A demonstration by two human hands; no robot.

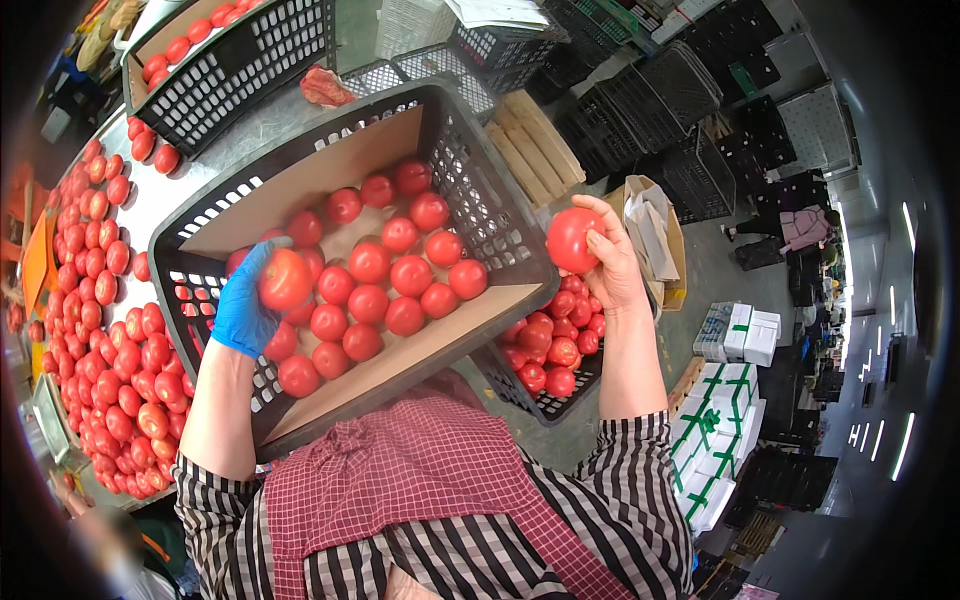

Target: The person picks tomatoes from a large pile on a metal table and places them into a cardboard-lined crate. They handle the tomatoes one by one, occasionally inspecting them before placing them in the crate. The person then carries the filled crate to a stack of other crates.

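My left hand (251, 300), in a blue glove, holds a tomato (286, 280) above the left end of a black plastic crate (480, 187). Cardboard lines the crate, and red tomatoes (369, 262) lie spread over its bottom. My bare right hand (611, 259) grips another red tomato (575, 240) just outside the crate's right end. Beneath that hand stands a lower black crate (551, 409) with a heap of tomatoes (559, 337), partly hidden by the upper crate and my forearm.
A large pile of tomatoes (112, 375) covers the table at left. Another black crate (232, 82) of tomatoes stands at upper left, near a red cloth (325, 87). Wooden pallets (536, 146), an open cardboard box (660, 240) and white boxes with green tape (716, 435) stand right. People are farther off.
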